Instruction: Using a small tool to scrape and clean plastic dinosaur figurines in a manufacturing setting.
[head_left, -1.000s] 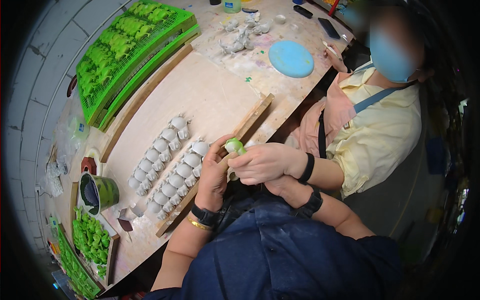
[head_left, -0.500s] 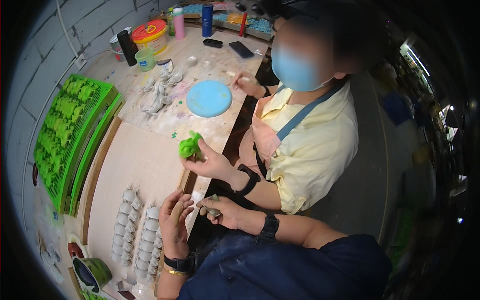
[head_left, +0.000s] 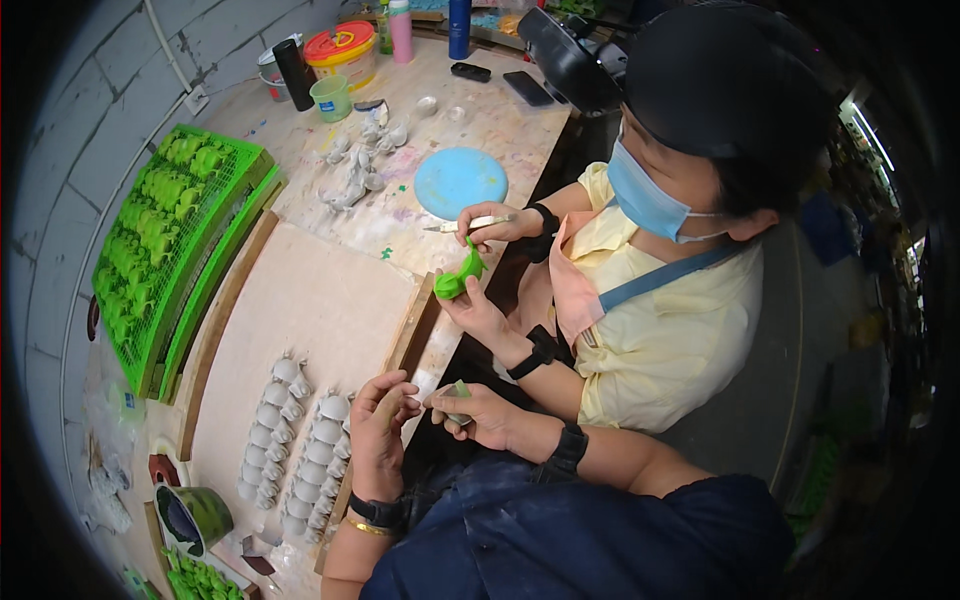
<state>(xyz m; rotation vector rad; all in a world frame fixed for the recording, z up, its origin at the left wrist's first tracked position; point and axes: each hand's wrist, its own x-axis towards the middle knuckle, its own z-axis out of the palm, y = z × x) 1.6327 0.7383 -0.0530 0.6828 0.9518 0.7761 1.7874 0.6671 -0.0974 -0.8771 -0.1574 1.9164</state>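
My right hand point(head_left: 478, 412) pinches a small pale green piece point(head_left: 459, 389) just off the edge of a wooden board point(head_left: 320, 310). My left hand point(head_left: 382, 428), with a black watch and a gold bracelet, is beside it, fingers curled and fingertips a little apart from the piece. Two rows of white clay figures point(head_left: 300, 445) lie on the board just left of my left hand. Across from me a co-worker in a yellow shirt holds a bright green figure point(head_left: 456, 279) in one hand and a thin tool point(head_left: 470, 223) in the other.
A green crate point(head_left: 165, 235) packed with green figures stands at the far left. A blue disc point(head_left: 460, 180), several grey figures point(head_left: 360, 165), cups, bottles and phones lie on the table beyond. A green paint cup point(head_left: 200, 515) sits near the lower left.
The view has swung toward the co-worker. My hands were joined on the small piece over the board edge a second ago. Now they sit slightly apart, with the piece in my right hand.
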